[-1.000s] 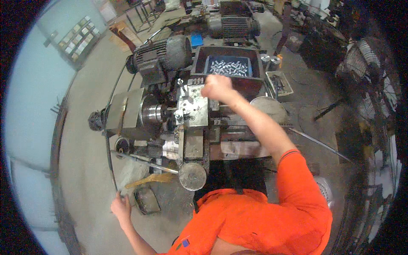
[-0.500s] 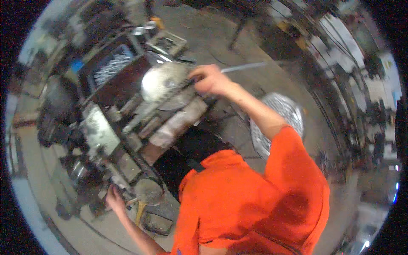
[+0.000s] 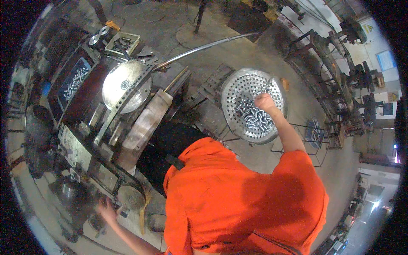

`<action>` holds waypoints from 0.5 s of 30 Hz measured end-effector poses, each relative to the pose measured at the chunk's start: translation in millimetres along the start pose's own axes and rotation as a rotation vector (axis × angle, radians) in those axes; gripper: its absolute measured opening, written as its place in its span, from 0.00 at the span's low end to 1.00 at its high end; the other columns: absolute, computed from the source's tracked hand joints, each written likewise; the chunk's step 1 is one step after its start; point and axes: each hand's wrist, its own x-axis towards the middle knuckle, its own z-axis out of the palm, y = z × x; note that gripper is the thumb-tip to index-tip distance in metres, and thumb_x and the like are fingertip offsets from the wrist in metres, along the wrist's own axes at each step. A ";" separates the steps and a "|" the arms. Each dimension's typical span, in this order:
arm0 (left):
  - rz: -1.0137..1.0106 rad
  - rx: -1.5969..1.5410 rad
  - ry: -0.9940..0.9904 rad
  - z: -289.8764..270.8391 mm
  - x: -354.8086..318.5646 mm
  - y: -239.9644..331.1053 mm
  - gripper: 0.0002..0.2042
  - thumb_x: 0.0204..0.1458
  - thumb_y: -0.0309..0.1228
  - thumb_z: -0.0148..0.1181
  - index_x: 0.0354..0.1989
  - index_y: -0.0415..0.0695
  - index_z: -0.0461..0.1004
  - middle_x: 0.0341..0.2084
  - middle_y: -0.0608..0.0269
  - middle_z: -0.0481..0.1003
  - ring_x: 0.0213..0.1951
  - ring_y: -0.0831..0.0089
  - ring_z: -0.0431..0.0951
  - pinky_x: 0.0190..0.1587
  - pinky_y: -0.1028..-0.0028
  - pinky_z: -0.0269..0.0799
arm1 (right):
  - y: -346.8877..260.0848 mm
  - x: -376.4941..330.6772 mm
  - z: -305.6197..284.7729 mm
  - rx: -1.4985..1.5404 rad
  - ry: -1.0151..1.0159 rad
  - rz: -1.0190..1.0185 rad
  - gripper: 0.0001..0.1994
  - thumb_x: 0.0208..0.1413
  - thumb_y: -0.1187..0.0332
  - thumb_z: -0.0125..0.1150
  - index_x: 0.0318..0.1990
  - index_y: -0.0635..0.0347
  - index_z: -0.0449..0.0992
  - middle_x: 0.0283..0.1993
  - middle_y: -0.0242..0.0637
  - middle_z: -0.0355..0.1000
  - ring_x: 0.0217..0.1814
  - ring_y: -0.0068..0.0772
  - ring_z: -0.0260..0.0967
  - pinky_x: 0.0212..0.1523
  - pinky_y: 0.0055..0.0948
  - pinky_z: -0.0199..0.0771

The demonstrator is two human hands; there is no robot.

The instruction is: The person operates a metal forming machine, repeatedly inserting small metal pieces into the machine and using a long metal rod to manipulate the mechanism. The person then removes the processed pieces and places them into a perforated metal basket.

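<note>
Right hand (image 3: 265, 102) reaches out to the person's right, over a round perforated metal pan (image 3: 238, 87) that sits low beside the machine; its fingers are curled into a fist, knuckles up, and whether anything is inside the fist cannot be told from this angle. Directly under and just behind those fingers lies a heap of small shiny metal cylinders (image 3: 254, 119), gathered toward the pan's near side. The holes in the pan probably let oil or chips drain off the parts, which would explain why they are kept there rather than in a solid bin. Left hand (image 3: 107, 211) is well away, down at the lower left, at the edge of the machine (image 3: 80, 148) near a round dark knob or wheel; its fingers are blurred, so their spread cannot be judged, though the hand seems to rest on or steady itself against the machine. Far from the right fingers, a shallow round metal dish (image 3: 125, 87) sits on top of the machine, and beyond it a dark tray of similar small parts (image 3: 73, 81).
</note>
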 end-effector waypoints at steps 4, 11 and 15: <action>0.053 0.073 0.085 1.9 4.8 -20.8 0.17 0.53 0.33 0.55 0.48 0.38 0.68 0.38 0.56 0.72 0.35 0.70 0.73 0.39 0.71 0.69 | -45.3 -7.4 -36.5 0.288 -0.034 0.003 0.08 0.38 0.67 0.51 0.22 0.57 0.77 0.27 0.41 0.74 0.33 0.42 0.72 0.40 0.33 0.73; 0.099 0.130 0.127 4.3 4.8 -19.3 0.15 0.52 0.33 0.56 0.45 0.37 0.70 0.39 0.54 0.72 0.39 0.67 0.72 0.42 0.69 0.68 | -52.4 9.5 -20.8 0.057 -0.205 0.122 0.13 0.34 0.65 0.56 0.28 0.63 0.77 0.34 0.50 0.73 0.41 0.46 0.70 0.45 0.34 0.70; 0.054 0.119 0.120 4.2 2.0 -14.4 0.16 0.52 0.33 0.56 0.46 0.38 0.70 0.41 0.55 0.72 0.38 0.68 0.72 0.37 0.71 0.70 | -50.5 -3.8 -42.2 0.067 -0.250 0.071 0.15 0.32 0.63 0.57 0.29 0.63 0.76 0.35 0.51 0.72 0.41 0.47 0.71 0.45 0.36 0.71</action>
